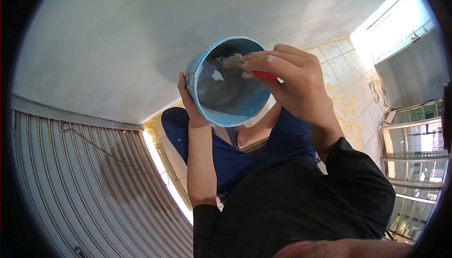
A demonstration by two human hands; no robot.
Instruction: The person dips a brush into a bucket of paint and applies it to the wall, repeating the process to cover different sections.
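A blue bucket (pixel 230 119) is tipped toward me, its open mouth facing my chest. My left hand (pixel 189 100) grips it from the left and below, with the fingers against its outer wall. Grey, shiny liquid (pixel 219 88) lies inside the bucket. My right hand (pixel 294 76) is closed around a paintbrush with a red handle (pixel 264 75). Its pale bristle end (pixel 231 61) points left into the bucket's mouth, near the far inner wall. A small white spot marks one of my right fingers.
A smooth grey wall (pixel 108 36) rises just beyond the bucket. On the left stands a ribbed metal shutter (pixel 89 178). Light floor tiles (pixel 341 69) with yellowish stains run to the right, toward a metal-framed glass rack (pixel 414 149). My bent legs (pixel 287 135) are below the bucket.
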